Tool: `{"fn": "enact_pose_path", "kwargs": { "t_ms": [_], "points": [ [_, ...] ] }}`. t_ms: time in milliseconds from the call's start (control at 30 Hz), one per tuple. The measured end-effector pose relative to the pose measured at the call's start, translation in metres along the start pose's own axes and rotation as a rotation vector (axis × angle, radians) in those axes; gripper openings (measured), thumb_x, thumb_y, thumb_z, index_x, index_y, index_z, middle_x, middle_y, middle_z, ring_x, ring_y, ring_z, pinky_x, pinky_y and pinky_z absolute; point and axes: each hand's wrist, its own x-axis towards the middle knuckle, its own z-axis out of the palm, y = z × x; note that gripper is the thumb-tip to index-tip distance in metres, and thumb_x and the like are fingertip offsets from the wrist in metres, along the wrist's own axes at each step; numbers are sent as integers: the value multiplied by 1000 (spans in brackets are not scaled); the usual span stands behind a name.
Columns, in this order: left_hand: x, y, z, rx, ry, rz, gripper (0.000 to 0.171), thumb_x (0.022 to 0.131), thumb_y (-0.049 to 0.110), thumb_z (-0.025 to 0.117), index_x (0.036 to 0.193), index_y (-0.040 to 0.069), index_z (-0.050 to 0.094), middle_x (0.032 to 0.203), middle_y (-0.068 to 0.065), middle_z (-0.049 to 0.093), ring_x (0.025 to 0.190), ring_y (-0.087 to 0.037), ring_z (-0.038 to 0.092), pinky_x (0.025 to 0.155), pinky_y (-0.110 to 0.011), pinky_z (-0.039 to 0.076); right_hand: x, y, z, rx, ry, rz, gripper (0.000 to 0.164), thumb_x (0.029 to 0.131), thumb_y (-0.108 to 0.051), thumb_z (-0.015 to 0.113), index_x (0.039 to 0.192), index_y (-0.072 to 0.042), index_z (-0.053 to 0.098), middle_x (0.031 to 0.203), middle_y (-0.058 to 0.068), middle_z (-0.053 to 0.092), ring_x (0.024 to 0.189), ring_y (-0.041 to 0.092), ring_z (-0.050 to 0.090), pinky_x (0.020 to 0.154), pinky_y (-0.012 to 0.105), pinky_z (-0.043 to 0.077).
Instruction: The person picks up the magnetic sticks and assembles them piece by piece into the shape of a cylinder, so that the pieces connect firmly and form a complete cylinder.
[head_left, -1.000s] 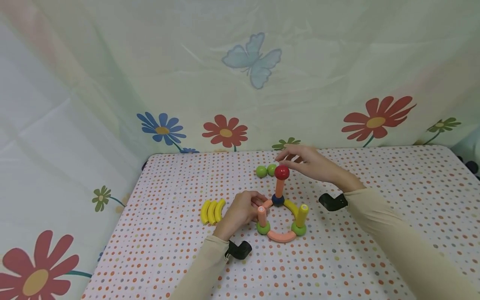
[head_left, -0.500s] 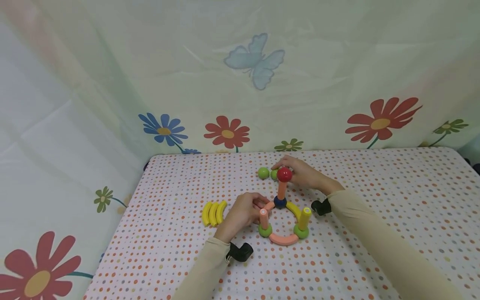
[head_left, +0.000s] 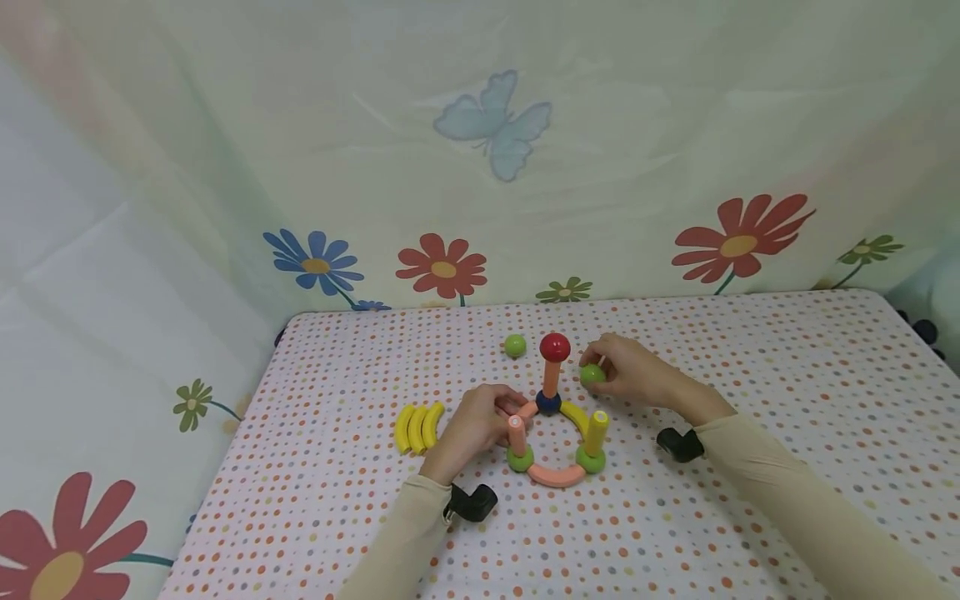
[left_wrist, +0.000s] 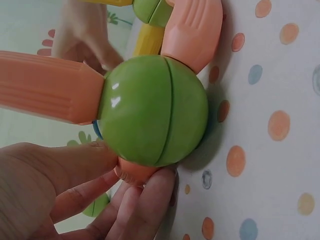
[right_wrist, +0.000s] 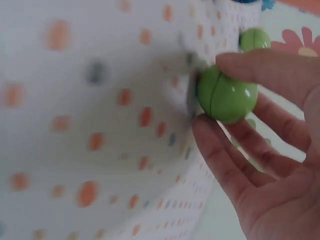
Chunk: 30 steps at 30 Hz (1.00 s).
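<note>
A ring of curved rods and balls stands on the table in the head view. My left hand [head_left: 480,419] pinches its back-left pink curved rod [head_left: 528,409], close to the green ball [left_wrist: 150,110] with an upright pink rod [head_left: 517,435]. At the back, a dark blue ball [head_left: 548,402] bears an upright orange rod [head_left: 552,379] topped by a red ball [head_left: 555,347]. An upright yellow rod [head_left: 597,432] rises from the right green ball [head_left: 591,459]. Right of the red ball, my right hand [head_left: 633,372] holds a loose green ball [right_wrist: 227,95] between thumb and fingers.
Another loose green ball [head_left: 515,346] lies behind the ring. Several yellow curved rods [head_left: 418,428] lie side by side left of my left hand. The dotted cloth [head_left: 330,500] covers the table, with a flowered curtain [head_left: 600,167] at the back and left.
My right hand has gone down to the right one of two loose green balls, grasped it, and brought it right and nearer. My left hand keeps its grip on the pink curved rod.
</note>
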Motion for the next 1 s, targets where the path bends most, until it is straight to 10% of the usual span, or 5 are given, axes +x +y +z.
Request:
{"fn": "enact_pose_path", "kwargs": {
  "t_ms": [467, 1000],
  "points": [
    [-1, -4, -2, 21, 6, 13, 27, 88, 8, 85, 113, 6, 76, 92, -1, 70, 76, -14, 61, 64, -24, 54, -75, -11, -34, 166, 173, -96, 37, 85, -4, 86, 120, -4, 72, 116, 7, 69, 100, 15, 66, 83, 27, 60],
    [0, -2, -1, -25, -3, 19, 30, 86, 7, 86, 113, 3, 75, 91, -2, 72, 73, -12, 62, 61, -23, 54, -79, -75, -57, -38, 73, -467, 39, 81, -2, 89, 116, -17, 78, 114, -8, 65, 96, 8, 64, 76, 26, 60]
  ]
}}
